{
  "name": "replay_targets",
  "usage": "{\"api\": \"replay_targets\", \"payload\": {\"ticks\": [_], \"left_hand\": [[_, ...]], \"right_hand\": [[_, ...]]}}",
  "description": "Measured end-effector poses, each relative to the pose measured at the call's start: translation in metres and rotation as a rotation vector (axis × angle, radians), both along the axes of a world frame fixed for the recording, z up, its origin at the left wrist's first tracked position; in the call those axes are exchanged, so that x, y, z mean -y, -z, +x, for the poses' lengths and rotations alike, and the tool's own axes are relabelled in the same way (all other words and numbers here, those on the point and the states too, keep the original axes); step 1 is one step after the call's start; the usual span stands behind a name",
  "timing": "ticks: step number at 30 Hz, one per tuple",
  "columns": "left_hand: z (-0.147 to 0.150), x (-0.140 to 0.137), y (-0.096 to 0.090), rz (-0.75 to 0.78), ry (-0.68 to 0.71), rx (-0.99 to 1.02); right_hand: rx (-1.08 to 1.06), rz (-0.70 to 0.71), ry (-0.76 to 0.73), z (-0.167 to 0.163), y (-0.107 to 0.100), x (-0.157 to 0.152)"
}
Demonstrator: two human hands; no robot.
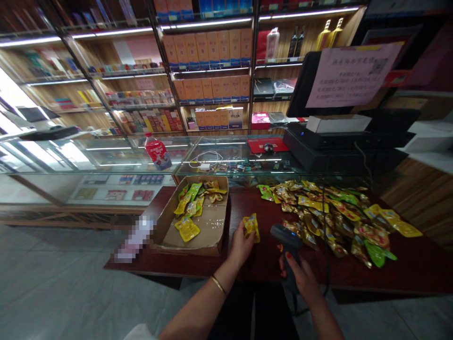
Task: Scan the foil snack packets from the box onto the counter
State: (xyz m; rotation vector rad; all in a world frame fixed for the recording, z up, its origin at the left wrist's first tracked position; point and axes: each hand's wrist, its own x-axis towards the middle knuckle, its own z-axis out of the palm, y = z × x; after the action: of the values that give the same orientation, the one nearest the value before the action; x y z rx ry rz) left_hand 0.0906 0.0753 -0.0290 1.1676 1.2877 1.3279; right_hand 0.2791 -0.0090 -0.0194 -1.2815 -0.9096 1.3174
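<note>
My left hand [241,244] pinches a yellow snack packet [252,226] just above the dark red table [244,200]. In my right hand [300,274] is a black barcode scanner [288,241], gripped by its handle, its head pointing left toward the packet. Left of my hands stands a shallow cardboard box [212,231] with several yellow, green and gold packets [187,229] inside. To the right spreads a loose pile of similar packets [332,215] on the table. The scanner's cable runs across that pile.
A blurred-out flat object [136,238] lies left of the box. Behind the table, a glass counter [230,153] carries a red bottle [157,152], a white cable [206,160] and a mouse [269,148] on a red pad. A monitor [302,85] with a taped paper sign stands at right.
</note>
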Motion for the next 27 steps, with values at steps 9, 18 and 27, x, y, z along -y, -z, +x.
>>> {"api": "replay_targets", "payload": {"ticks": [9,18,27], "left_hand": [[0.001,0.003,-0.003,0.006,0.010,-0.027],[-0.003,0.000,0.002,0.042,-0.018,0.034],[0.062,-0.091,-0.032,-0.074,0.030,0.235]], "right_hand": [[-0.021,-0.011,-0.011,0.001,0.002,0.000],[-0.059,-0.010,-0.037,0.004,0.000,-0.002],[-0.121,-0.012,0.006,0.005,0.009,-0.002]]}}
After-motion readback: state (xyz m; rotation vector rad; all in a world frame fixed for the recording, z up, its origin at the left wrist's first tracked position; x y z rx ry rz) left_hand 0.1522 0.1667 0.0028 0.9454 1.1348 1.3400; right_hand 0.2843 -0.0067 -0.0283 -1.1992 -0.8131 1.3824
